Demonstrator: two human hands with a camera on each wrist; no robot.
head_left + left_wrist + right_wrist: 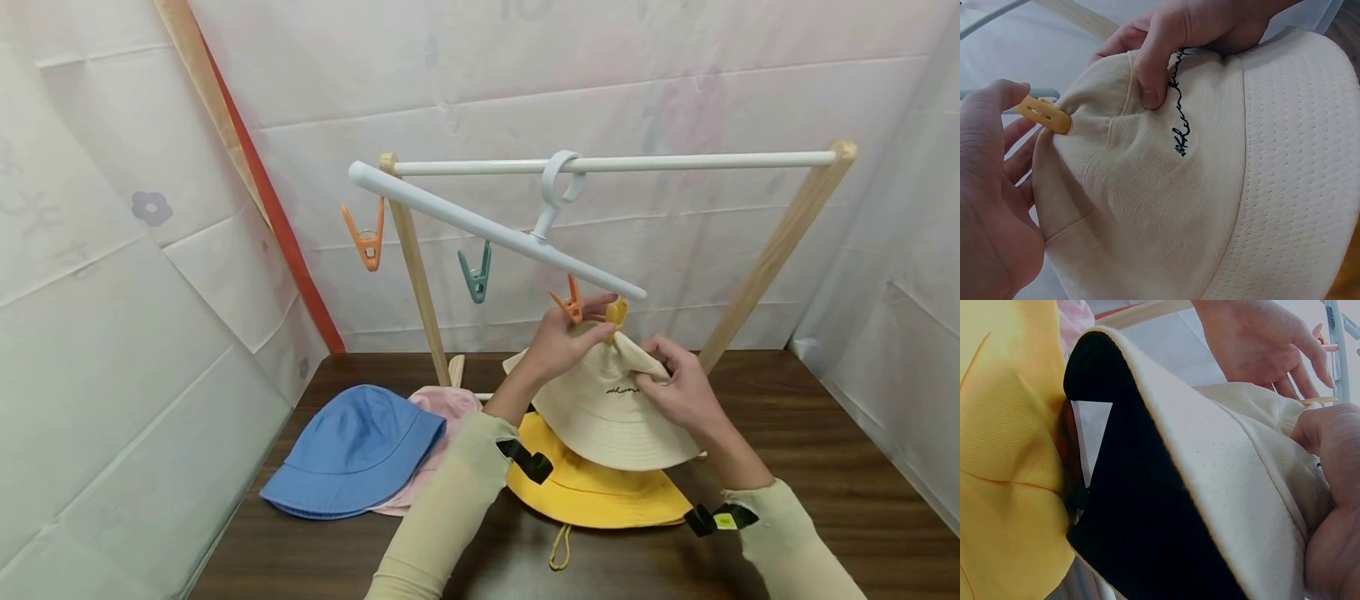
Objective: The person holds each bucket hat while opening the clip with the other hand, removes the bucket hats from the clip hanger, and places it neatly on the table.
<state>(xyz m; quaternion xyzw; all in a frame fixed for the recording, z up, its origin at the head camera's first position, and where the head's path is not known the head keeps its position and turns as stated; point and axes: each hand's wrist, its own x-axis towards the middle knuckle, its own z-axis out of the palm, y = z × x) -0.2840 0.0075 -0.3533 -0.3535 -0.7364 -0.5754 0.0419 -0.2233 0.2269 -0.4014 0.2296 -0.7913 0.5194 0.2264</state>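
A cream bucket hat (611,408) with dark stitched lettering hangs tilted under a pale hanger (480,225). A yellow clothespin (1046,114) bites the bunched fabric of its crown. My left hand (562,337) is at this clothespin, its thumb against the handle end and its other fingers behind, partly hidden. My right hand (682,387) pinches the hat's side, thumb beside the lettering in the left wrist view. In the right wrist view, the hat's dark inside (1160,506) shows below the brim. Directly under it lies a yellow hat (592,492).
Orange clothespins (367,246) and a green clothespin (476,273) hang from the slanted hanger, which hooks over a white rail (697,161) on a wooden frame (772,250). A blue hat (360,450) overlaps a pink hat (450,404) at the table's left.
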